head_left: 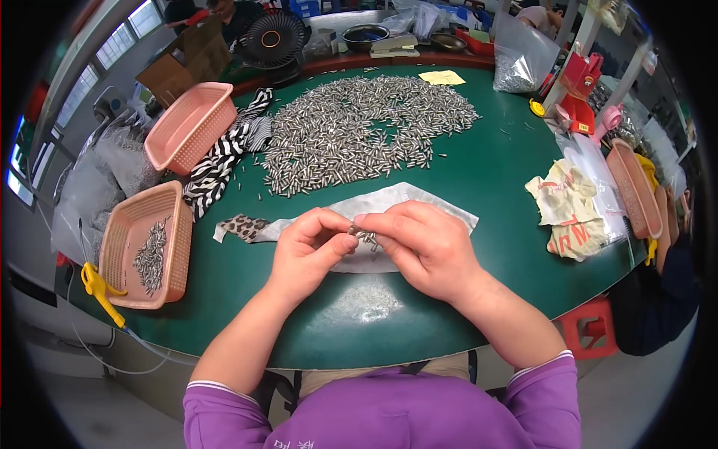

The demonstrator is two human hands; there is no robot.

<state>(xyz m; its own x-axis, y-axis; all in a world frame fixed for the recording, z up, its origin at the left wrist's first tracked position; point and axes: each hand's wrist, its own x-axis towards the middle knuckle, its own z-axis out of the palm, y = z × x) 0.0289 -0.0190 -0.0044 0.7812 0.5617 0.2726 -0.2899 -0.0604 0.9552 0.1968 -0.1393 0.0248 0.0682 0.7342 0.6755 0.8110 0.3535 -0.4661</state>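
Observation:
My left hand (308, 251) and my right hand (428, 247) meet over a pale grey cloth (449, 213) near the front of the table. Thumb and forefinger of the left are pinched together at a small silver metal piece (352, 230), partly hidden by the fingertips. The right hand's fingers curl around several small metal pieces (368, 238), which show below its forefinger. Beyond the cloth spreads a wide heap of small silver cylindrical parts (329, 142). A leopard-print cloth strip (243, 227) lies left of my left hand.
On the left stand two pink plastic baskets (183, 224), the nearer holding metal parts, beside a zebra-striped cloth (221, 165) and a yellow air gun (101, 292). Crumpled cream cloth (568, 209) lies right. A black fan (273, 41) and a bag of parts (520, 63) stand at the back.

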